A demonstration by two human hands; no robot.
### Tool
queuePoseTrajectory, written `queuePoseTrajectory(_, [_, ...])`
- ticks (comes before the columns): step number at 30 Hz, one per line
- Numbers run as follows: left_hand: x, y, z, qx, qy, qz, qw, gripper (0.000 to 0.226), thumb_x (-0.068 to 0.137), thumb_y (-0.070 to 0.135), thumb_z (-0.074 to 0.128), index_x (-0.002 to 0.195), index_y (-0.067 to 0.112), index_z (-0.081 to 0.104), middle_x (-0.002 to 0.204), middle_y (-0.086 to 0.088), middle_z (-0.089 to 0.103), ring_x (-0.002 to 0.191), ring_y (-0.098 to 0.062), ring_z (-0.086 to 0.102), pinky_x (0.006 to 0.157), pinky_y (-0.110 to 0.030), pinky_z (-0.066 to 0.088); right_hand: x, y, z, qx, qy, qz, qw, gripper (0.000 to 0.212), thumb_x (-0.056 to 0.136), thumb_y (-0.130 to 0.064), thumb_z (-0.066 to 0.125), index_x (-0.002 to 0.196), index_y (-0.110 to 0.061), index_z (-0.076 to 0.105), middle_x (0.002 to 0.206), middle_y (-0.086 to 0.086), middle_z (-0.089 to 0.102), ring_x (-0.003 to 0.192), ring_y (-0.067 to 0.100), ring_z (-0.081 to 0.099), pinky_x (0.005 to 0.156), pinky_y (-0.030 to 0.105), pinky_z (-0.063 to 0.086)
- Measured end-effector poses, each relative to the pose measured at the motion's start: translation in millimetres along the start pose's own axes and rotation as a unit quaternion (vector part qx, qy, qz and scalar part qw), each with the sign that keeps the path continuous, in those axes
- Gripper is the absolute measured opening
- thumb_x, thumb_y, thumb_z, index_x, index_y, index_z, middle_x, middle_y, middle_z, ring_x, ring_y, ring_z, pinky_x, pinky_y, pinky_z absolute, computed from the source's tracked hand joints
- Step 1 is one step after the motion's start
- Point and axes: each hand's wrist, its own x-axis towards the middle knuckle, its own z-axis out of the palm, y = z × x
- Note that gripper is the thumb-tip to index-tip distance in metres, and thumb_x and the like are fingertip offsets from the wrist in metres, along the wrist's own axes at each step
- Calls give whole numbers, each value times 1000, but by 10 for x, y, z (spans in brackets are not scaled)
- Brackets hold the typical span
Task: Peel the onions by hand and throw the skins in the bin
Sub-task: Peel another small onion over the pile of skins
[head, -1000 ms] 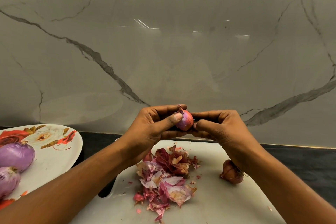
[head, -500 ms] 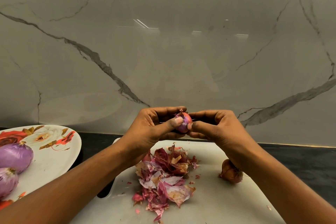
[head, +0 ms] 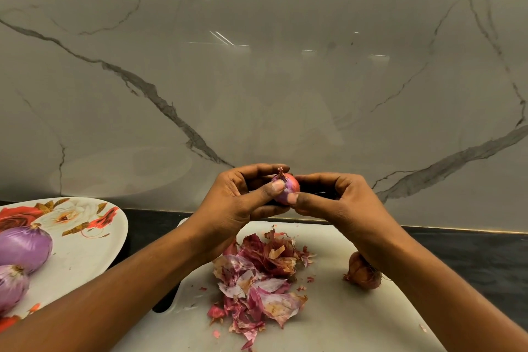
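The little onion [head: 287, 188] is glossy pink-purple. The skin pile [head: 257, 274] is a mix of magenta, pale lilac and papery tan. The unpeeled onion [head: 361, 270] is orange-brown. The board [head: 343, 323] is plain white, the counter [head: 471, 251] black. The plate [head: 85, 237] is white with red and cream roses and golden-brown leaves, and the big onion [head: 24, 247] on it is shiny purple. The wall [head: 257, 80] is grey marble with dark veins.

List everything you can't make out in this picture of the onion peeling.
All from the head view:
Held onion: its far side and underside are hidden by the left hand and right hand.
Unpeeled onion on the board: its right part is hidden by the right forearm.
Larger peeled onion and smaller peeled onion on the plate: cut off by the left edge.
Bin: nowhere in frame.
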Motion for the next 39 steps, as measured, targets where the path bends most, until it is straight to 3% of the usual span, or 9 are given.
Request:
queuePoseTrajectory(4, [8,8,8,-14,1,-2,1000,42,86,13,71,127,7,69,122,-12,76,114,-33,74,91,-39,64,3,9,10,-33,17,-20,999,32,86,-6,82,109,-28,78,100,-9,82,98,7,77,79,17,59])
queuePoseTrajectory(9, [13,9,6,-30,3,-6,1000,40,88,13,70,128,7,69,125,-14,74,115,-35,73,91,-41,64,7,13,-6,-43,33,-26,998,33,88,3,76,106,-26,79,96,-5,82,93,12,78,78,19,61])
queuePoseTrajectory(15, [26,1,16,-33,23,0,999,44,85,13,73,128,11,69,124,-11,74,114,-32,74,89,-37,64,14,3,-41,17,33,18,999,19,89,-5,79,107,-8,80,93,10,82,89,24,80,79,28,65])
queuePoseTrajectory(22, [15,2,29,-25,29,5,999,47,79,15,76,126,12,70,129,-10,72,113,-30,75,88,-35,64,6,-11,-21,-6,35,28,999,13,87,-12,81,98,-5,81,83,13,80,77,27,80,69,29,66])
queuePoseTrajectory(29, [6,4,25,-5,31,11,999,46,77,14,79,122,16,71,125,-4,74,113,-28,75,88,-34,63,-19,-35,4,-28,23,15,999,26,77,-22,86,99,-10,81,84,8,81,78,22,80,70,27,65])
queuePoseTrajectory(39, [15,11,27,-30,36,3,999,44,80,12,76,124,10,70,127,-13,72,112,-32,75,86,-35,64,10,-6,-13,-23,44,22,998,9,89,-10,77,97,-7,80,84,10,81,78,25,80,69,29,66])
